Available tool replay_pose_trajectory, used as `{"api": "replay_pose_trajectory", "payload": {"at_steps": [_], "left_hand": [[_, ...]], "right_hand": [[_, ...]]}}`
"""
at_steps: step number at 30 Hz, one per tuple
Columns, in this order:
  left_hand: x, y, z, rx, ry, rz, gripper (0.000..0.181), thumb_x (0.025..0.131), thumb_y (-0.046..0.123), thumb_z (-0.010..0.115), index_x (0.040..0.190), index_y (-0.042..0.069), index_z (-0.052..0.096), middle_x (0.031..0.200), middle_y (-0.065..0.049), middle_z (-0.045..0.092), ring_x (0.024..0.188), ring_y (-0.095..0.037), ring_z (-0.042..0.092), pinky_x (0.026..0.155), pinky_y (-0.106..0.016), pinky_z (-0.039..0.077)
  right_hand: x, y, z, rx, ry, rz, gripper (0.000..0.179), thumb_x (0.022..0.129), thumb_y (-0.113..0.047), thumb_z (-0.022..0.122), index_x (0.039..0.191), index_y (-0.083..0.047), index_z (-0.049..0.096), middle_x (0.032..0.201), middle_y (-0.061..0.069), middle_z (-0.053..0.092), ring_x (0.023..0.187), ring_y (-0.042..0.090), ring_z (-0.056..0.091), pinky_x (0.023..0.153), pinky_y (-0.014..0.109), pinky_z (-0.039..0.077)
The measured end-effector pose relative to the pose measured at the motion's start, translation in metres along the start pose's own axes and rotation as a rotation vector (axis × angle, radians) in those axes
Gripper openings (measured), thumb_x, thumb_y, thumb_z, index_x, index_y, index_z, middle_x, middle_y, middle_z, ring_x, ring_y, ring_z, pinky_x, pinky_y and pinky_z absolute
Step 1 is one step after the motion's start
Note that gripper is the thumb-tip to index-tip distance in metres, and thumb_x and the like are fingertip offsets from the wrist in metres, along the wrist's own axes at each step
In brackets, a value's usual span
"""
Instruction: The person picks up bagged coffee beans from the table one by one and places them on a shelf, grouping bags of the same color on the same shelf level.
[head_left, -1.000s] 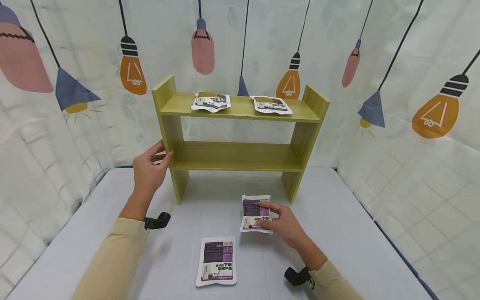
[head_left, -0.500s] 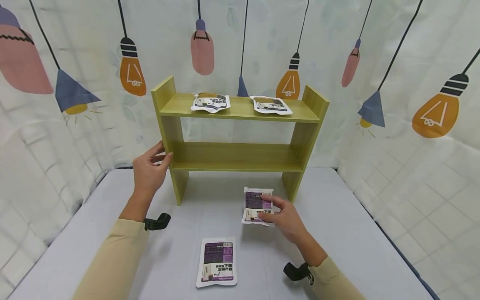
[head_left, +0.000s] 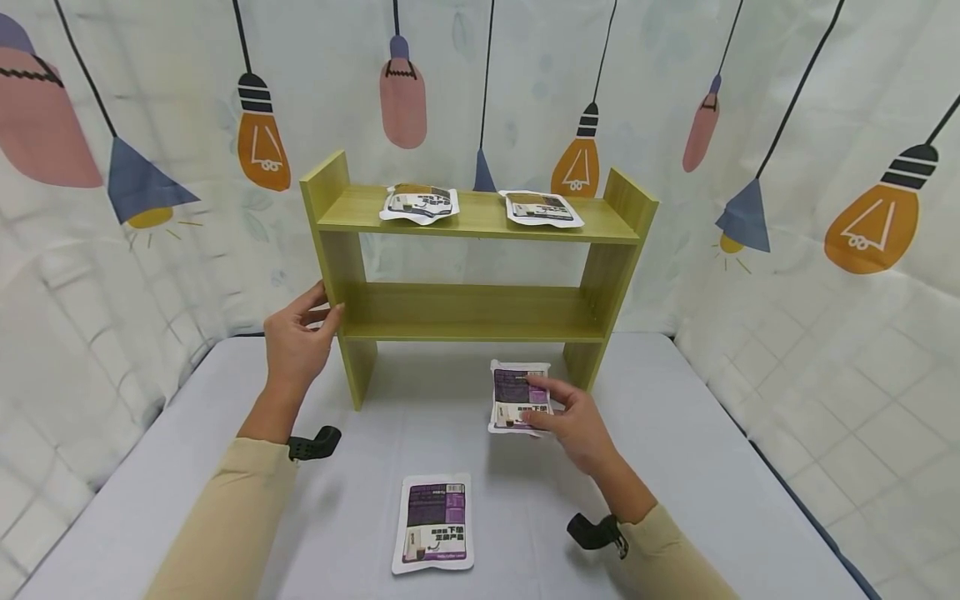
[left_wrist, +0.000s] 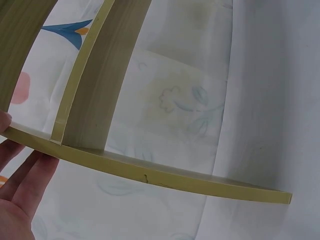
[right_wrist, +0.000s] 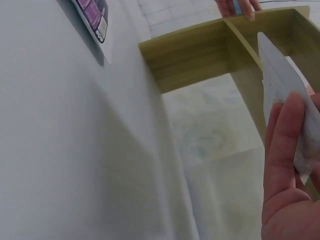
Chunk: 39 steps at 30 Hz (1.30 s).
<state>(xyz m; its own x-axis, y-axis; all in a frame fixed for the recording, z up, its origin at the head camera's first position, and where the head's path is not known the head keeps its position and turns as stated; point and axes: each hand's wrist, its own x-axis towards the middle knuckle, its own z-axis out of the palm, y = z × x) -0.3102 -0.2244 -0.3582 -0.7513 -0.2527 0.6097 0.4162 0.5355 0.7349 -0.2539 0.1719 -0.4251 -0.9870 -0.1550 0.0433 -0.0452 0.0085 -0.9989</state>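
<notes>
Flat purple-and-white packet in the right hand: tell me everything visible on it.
The flat, rectangular purple-and-white packet looks like plastic or foil, with white borders, a dark purple upper panel and a pale lower section with dark lettering, too small to read reliably. The right wrist view shows a whitish face. The bare right hand pinches its right side between thumb and fingers, covering part of the print. It is tilted and held above the white table, in front of the yellow-green, wood-look shelf unit.
</notes>
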Motion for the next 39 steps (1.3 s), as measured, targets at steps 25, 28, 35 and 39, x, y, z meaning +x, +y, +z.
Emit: {"api": "replay_pose_trajectory", "payload": {"at_steps": [25,28,35,39], "left_hand": [[-0.001,0.000,-0.001,0.009,0.003,-0.002,0.047,0.098,0.026,0.069,0.145,0.026,0.060,0.131,-0.011,0.071,0.106,-0.033,0.074,0.074,-0.002,0.049],[0.000,0.000,-0.001,0.013,0.004,0.001,0.047,0.098,0.026,0.069,0.145,0.026,0.061,0.131,-0.011,0.071,0.106,-0.033,0.074,0.075,-0.002,0.049],[0.000,0.000,-0.001,0.014,0.001,0.002,0.047,0.099,0.027,0.069,0.144,0.027,0.061,0.131,-0.011,0.071,0.107,-0.033,0.074,0.076,-0.003,0.049],[-0.001,0.000,-0.001,0.012,0.000,-0.001,0.046,0.099,0.027,0.069,0.144,0.026,0.061,0.131,-0.011,0.072,0.106,-0.033,0.074,0.075,-0.001,0.048]], "right_hand": [[0.007,-0.022,-0.005,0.000,0.006,-0.049,0.059,0.086,0.002,0.078,0.142,-0.008,0.061,0.145,0.020,0.056,0.105,0.023,0.068,0.082,0.030,0.063],[0.005,-0.024,-0.006,0.019,-0.009,-0.055,0.059,0.087,0.003,0.077,0.143,-0.005,0.059,0.145,0.022,0.055,0.104,0.022,0.069,0.081,0.030,0.063],[0.005,-0.029,-0.009,0.029,-0.018,-0.070,0.058,0.089,0.001,0.076,0.143,-0.005,0.058,0.146,0.021,0.054,0.106,0.025,0.068,0.078,0.032,0.064],[0.008,-0.031,-0.013,0.028,-0.024,-0.077,0.057,0.090,-0.001,0.075,0.145,-0.006,0.058,0.147,0.020,0.052,0.107,0.026,0.067,0.076,0.031,0.064]]}}
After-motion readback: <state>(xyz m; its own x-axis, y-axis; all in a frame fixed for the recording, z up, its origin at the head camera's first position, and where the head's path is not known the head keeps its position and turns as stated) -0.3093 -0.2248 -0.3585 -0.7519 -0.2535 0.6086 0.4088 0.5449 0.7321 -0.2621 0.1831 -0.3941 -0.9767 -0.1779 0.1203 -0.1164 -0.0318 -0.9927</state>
